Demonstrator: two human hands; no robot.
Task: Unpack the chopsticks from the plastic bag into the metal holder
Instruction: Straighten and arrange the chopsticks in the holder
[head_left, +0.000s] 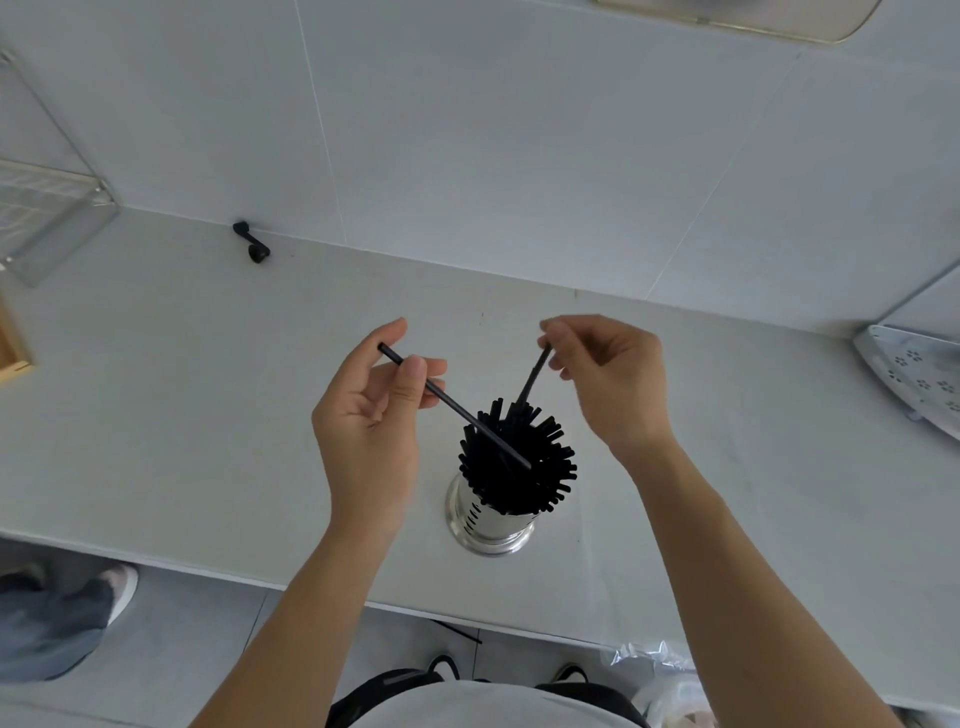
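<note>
White tiled wall behind, pale grey worktop (208, 364) in front, w/ a shiny perforated round metal holder (491, 525) standing upright near its front edge. Holder is already crammed w/ black chopsticks (519, 457), tops fanning outward.

Left hand (374, 415) pinches one long thin black chopstick (457, 408) btwn thumb and fingertips, near its upper end. Its long axis runs diagonally, from upper left by the hand down-right to the bundle; lower tip sits over or just inside the mass of tops, can't tell which. Right hand (608, 379) pinches a second black chopstick (532, 376) at its top end; this one is steeper, leaning slightly right, lower end lost among the others.

Key relation: holder mouth lies below and btwn both hands, slightly nearer the right. Left stick is the flatter one, so it prob. needs tipping closer to upright before it'll slide down; right stick looks nearly aligned already.

Crinkled clear plastic bag (654, 670) sits low right, off the worktop edge, contents not readable. One stray black stick (457, 631) lies on the floor below the counter. Judging by how full the holder is, task looks near its end.
</note>
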